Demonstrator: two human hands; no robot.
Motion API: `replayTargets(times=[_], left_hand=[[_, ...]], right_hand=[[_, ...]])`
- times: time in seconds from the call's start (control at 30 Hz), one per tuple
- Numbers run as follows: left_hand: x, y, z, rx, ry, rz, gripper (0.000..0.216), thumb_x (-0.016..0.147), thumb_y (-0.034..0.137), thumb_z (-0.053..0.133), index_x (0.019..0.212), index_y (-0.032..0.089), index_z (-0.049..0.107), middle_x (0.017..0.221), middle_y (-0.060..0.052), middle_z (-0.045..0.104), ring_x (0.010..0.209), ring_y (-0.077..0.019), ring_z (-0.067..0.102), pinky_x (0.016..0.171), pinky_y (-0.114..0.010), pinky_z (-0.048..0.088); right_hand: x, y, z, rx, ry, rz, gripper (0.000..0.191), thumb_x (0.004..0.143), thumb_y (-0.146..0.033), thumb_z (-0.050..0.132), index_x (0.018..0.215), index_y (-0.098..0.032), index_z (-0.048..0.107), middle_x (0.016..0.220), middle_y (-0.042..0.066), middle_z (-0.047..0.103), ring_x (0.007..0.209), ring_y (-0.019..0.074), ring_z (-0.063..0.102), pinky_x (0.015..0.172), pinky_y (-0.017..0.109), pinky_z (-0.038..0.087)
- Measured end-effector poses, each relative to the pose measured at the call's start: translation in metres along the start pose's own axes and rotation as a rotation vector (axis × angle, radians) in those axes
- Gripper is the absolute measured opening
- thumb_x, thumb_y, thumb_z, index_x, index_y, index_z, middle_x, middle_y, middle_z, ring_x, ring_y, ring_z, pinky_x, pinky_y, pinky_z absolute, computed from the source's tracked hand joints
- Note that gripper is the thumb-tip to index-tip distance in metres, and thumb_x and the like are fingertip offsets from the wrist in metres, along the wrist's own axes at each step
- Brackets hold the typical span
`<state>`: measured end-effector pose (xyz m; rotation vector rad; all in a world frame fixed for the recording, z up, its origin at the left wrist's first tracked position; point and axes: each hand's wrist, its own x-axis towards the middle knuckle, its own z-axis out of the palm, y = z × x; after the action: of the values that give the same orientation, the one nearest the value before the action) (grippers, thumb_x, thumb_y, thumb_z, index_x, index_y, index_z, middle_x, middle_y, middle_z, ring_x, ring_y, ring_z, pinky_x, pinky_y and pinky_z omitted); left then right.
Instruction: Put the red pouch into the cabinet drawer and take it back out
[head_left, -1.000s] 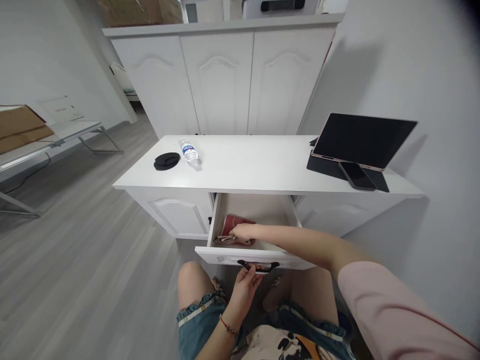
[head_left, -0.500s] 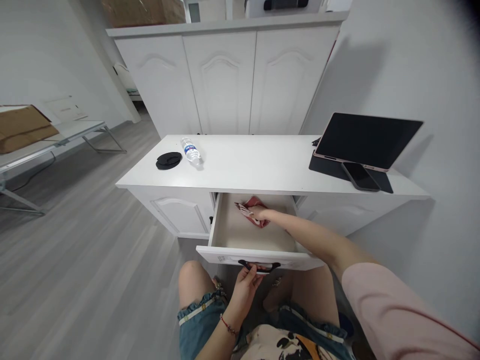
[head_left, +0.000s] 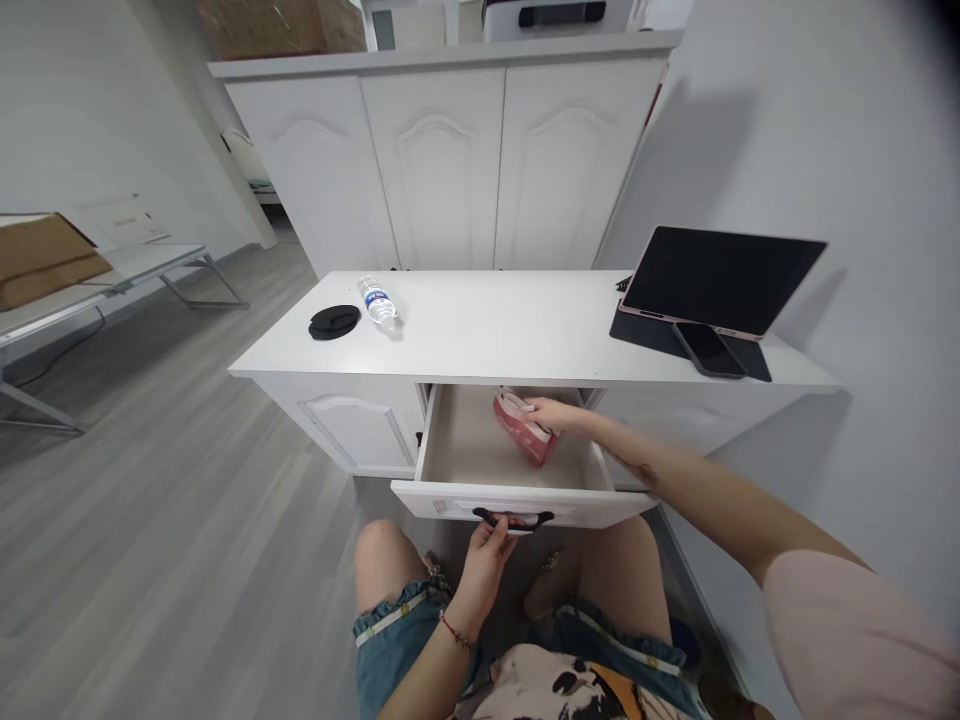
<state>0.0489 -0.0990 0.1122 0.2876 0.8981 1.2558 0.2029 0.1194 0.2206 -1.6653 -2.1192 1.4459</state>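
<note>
My right hand point(head_left: 553, 414) reaches into a pulled-out white drawer point(head_left: 457, 450) and grips a red and pale pink cloth point(head_left: 525, 430). The cloth hangs down over the right half of the drawer; I cannot tell whether its lower edge touches the drawer floor. Below the drawer front, my left hand point(head_left: 489, 548) has its fingers closed round the black handle point(head_left: 540, 520). The drawer sits under a white desk top point(head_left: 480, 330).
On the desk lie a clear plastic bottle point(head_left: 379, 303) and a black round object point(head_left: 334, 322) at the left. A tablet-like screen point(head_left: 724, 280) stands at the right, a phone point(head_left: 709, 350) before it. My knees point(head_left: 386, 570) are close below the drawer.
My right hand has moved right with the cloth, which was bunched near the drawer's back middle and now hangs more spread out. My left hand stays on the handle.
</note>
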Motion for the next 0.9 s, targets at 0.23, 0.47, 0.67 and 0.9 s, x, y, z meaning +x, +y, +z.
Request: replayTargets(times=[0.23,0.47,0.67,0.9], left_hand=[[0.013,0.011,0.008,0.01,0.007,0.005,0.029,0.064,0.039,0.081,0.073,0.015,0.068,0.087,-0.01,0.071,0.082,-0.0166,0.063,0.086,-0.032,0.044],[0.03,0.02,0.017,0.016,0.031,0.028,0.029,0.061,0.037,0.083,0.07,0.016,0.065,0.083,-0.008,0.071,0.072,-0.0136,0.061,0.082,-0.03,0.044],[0.044,0.02,0.023,-0.068,0.041,0.055,0.031,0.058,0.033,0.085,0.071,0.017,0.062,0.081,-0.003,0.07,0.072,-0.0118,0.061,0.08,-0.028,0.044],[0.051,0.013,0.018,-0.14,0.015,0.102,0.026,0.06,0.027,0.084,0.072,0.017,0.063,0.08,-0.002,0.068,0.076,-0.0123,0.062,0.075,-0.026,0.044]], right_hand=[[-0.089,-0.011,-0.04,0.368,0.35,-0.188,0.037,0.075,-0.027,0.057,0.111,-0.018,0.063,0.102,0.005,0.072,0.09,0.0226,0.066,0.078,0.032,0.052],[-0.194,-0.009,-0.053,0.129,0.81,-0.297,0.035,0.071,-0.048,0.069,0.095,-0.023,0.063,0.082,0.001,0.067,0.074,0.0188,0.06,0.065,0.029,0.047],[-0.183,0.021,0.022,-0.269,0.962,-0.288,0.026,0.084,-0.045,0.055,0.084,-0.02,0.063,0.078,0.004,0.063,0.07,0.0193,0.059,0.065,0.031,0.046],[-0.101,0.031,0.121,-0.297,1.162,-0.449,0.024,0.09,-0.032,0.047,0.102,-0.017,0.063,0.126,0.015,0.06,0.127,0.0296,0.044,0.107,0.055,0.028]])
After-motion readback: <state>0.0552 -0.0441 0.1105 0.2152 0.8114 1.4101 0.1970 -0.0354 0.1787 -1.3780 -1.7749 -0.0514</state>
